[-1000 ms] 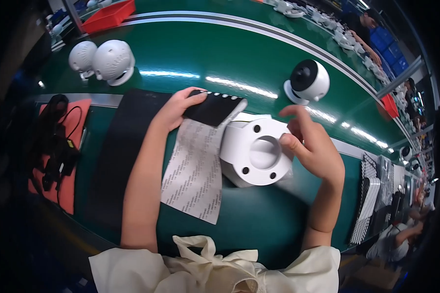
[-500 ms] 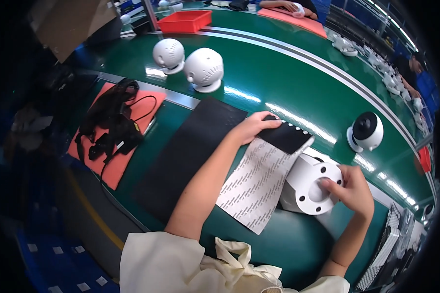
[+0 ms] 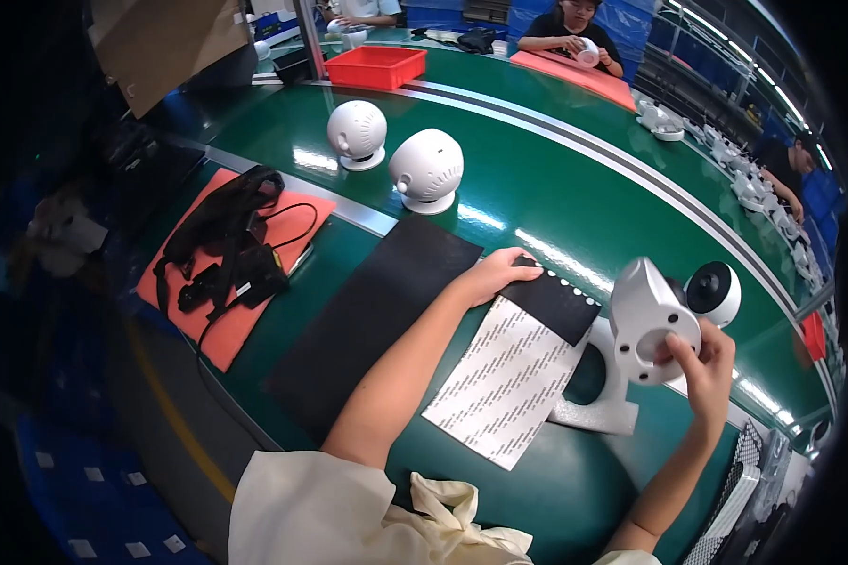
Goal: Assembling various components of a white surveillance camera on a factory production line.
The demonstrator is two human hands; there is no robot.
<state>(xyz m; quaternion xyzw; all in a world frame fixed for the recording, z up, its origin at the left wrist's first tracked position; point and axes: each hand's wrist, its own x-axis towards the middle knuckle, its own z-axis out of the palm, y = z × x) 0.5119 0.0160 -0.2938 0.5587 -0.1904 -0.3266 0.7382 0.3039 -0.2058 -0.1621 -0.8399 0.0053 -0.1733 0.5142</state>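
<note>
My left hand (image 3: pixel 496 277) grips the top left corner of a sticker sheet (image 3: pixel 505 381). Its lower part is printed white backing; its upper part is black, with white round gaps along the far edge. Raised to the right of the sheet, a white security camera (image 3: pixel 645 306) is held in my right hand (image 3: pixel 709 367), with fingers and thumb at the ring-shaped base. Several black round pads dot that base, which is turned toward me. Below the camera lies a pale foam cradle (image 3: pixel 614 407) with a curved cutout, partly under the sheet.
Two white cameras (image 3: pixel 429 171) (image 3: pixel 358 135) stand at the far left; another with a black front (image 3: pixel 713 290) is behind my right hand. A black mat (image 3: pixel 377 311) and an orange pad (image 3: pixel 219 347) with black straps lie left. A red bin (image 3: pixel 377 68) and co-workers are beyond.
My right hand has lifted the camera off the foam cradle, up and rightward, uncovering the cradle. My left hand still holds the sheet, which now lies flatter. The view has tilted slightly upward.
</note>
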